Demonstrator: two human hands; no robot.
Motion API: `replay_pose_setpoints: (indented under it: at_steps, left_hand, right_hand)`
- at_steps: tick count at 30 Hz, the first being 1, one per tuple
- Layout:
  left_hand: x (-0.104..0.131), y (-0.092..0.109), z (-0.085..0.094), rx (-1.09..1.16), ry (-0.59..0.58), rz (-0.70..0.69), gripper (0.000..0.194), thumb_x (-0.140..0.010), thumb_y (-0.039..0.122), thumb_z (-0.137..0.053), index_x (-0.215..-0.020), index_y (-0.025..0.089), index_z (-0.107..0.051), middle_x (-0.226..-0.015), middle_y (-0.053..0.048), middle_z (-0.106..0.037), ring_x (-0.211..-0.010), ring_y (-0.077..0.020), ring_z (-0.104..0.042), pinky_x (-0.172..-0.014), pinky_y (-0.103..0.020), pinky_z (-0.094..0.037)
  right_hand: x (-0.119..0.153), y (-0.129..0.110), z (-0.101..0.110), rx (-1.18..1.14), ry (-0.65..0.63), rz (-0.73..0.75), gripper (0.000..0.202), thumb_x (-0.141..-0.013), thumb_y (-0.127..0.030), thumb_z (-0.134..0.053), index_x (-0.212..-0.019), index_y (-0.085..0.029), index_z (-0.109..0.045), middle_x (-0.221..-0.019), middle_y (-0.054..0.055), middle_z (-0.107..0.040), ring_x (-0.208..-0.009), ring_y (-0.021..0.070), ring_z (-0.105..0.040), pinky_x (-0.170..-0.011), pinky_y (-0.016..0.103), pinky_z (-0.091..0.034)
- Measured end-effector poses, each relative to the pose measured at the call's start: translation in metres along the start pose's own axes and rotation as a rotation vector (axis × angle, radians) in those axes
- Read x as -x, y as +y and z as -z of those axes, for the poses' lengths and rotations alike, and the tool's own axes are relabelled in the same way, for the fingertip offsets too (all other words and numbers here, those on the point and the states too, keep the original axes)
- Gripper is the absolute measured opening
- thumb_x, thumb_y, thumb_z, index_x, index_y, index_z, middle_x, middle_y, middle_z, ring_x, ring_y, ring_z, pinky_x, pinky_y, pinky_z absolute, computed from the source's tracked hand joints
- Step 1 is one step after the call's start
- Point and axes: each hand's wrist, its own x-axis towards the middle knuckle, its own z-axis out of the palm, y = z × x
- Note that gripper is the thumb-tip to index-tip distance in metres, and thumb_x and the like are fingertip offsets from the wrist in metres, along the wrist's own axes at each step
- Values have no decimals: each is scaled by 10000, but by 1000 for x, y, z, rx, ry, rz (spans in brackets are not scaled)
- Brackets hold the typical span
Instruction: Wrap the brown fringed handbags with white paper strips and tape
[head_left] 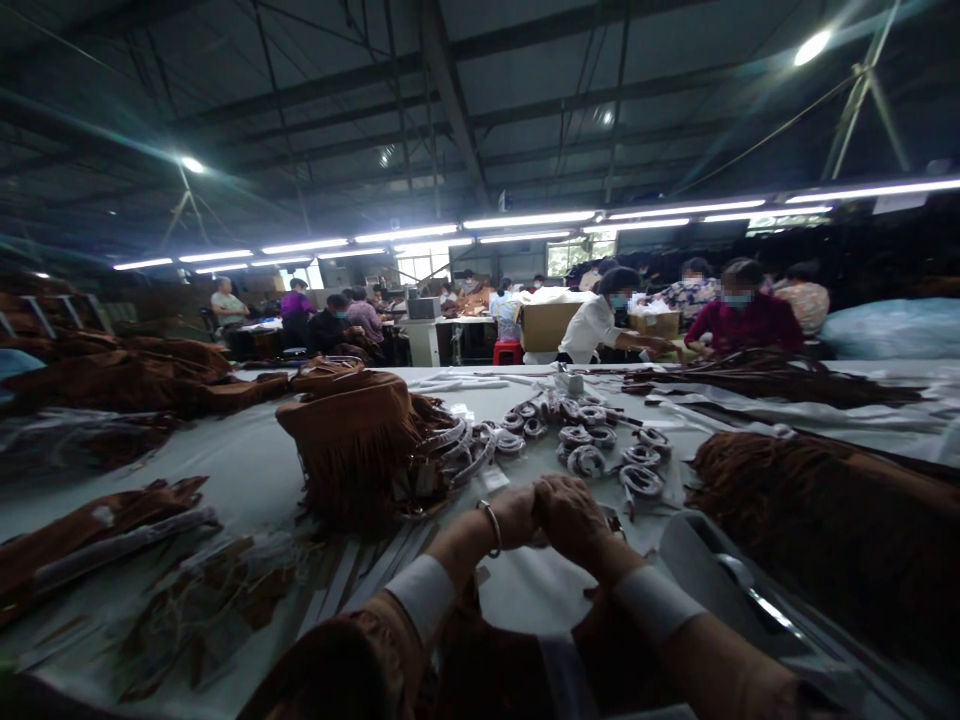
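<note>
My left hand [517, 513], with a bracelet at the wrist, meets my right hand [574, 517] over the table, and the two touch. Both have curled, closed fingers; what they grip is hidden behind them. Below the hands, close to my body, lies dark brown material [487, 660] with a pale strip across it. Just beyond are coiled straps [585, 460] in whitish wrapping, several of them in a cluster. To the left of these stands a stack of brown fringed bags or pieces [352, 430] with wrapped straps beside it.
A grey bin-like object [720, 570] sits to my right, beside a large fringed brown pile [832, 520]. Clear plastic and tags [210, 600] lie at left, near folded brown pieces [97, 520]. Across the table [525, 590], co-workers handle dark strips [772, 375].
</note>
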Motion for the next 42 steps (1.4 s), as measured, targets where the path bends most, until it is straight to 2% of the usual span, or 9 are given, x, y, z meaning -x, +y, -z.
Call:
replay_pose_setpoints:
  at_steps: [3, 9, 11, 15, 19, 25, 29, 35, 42]
  left_hand:
    - [4, -5, 2, 61, 8, 12, 227, -820, 306, -688, -974, 148, -639, -857, -44, -630, -793, -181, -521, -739, -287, -443]
    - [-1, -28, 13, 285, -91, 93, 441, -971, 497, -466, -728, 151, -589, -609, 17, -491, -591, -122, -413, -576, -261, -353]
    - [-4, -32, 14, 370, -132, 116, 458, -958, 519, -488, -705, 150, -586, -583, 14, -485, -567, -120, -408, -555, -266, -339]
    - [-4, -32, 14, 539, -179, 145, 479, -876, 606, -587, -746, 145, -595, -605, 10, -495, -563, -113, -405, -536, -262, -325]
    - [0, -30, 14, 665, -204, 176, 579, -820, 710, -590, -928, 142, -614, -666, 19, -511, -541, -102, -391, -486, -238, -317]
    - [-6, -38, 13, 860, -219, 336, 645, -688, 707, -765, -963, 136, -648, -728, -12, -603, -555, -103, -474, -452, -196, -361]
    - [-7, -35, 13, 836, -227, 360, 714, -635, 748, -782, -968, 130, -652, -745, -21, -614, -561, -105, -499, -436, -184, -395]
    - [-5, -22, 17, 687, -233, 343, 720, -689, 823, -661, -994, 171, -614, -787, -14, -601, -636, -143, -545, -463, -217, -470]
    - [-17, -30, -7, 506, -116, 271, 706, -707, 884, -507, -862, 196, -516, -649, 37, -477, -521, -117, -438, -456, -239, -374]
  right_hand:
    - [-8, 2, -12, -19, -29, -49, 194, -929, -107, -450, -1006, -148, -623, -974, 119, -710, -877, 219, -674, -796, 306, -460]
    - [-10, 7, -27, -12, -15, -95, 169, -949, -83, -431, -984, -156, -579, -949, 106, -695, -836, 199, -669, -728, 274, -437]
    - [-12, 7, -30, -8, -15, -112, 177, -942, -66, -426, -987, -154, -573, -961, 112, -691, -834, 200, -668, -724, 275, -443]
    - [-14, 3, -30, -11, -25, -147, 180, -944, -61, -421, -1003, -149, -567, -977, 117, -688, -846, 205, -676, -733, 282, -472]
    - [-16, -1, -23, -4, -26, -182, 203, -948, -61, -408, -1054, -145, -559, -1019, 129, -684, -856, 210, -681, -738, 299, -503]
    - [-17, -3, -15, -10, -23, -179, 165, -947, -84, -456, -1061, -138, -562, -1029, 115, -688, -858, 193, -664, -741, 287, -514]
    - [-14, -1, -15, -21, -1, -186, 165, -963, -92, -451, -1066, -131, -574, -1019, 77, -683, -831, 176, -649, -731, 295, -514]
    - [-16, 0, -21, -22, 50, -192, 220, -885, -19, -474, -1026, -133, -600, -986, 125, -707, -808, 205, -666, -687, 291, -510]
    - [-12, 1, -18, -62, 115, -192, 191, -865, -31, -513, -935, -150, -646, -894, 116, -731, -773, 214, -687, -691, 295, -528]
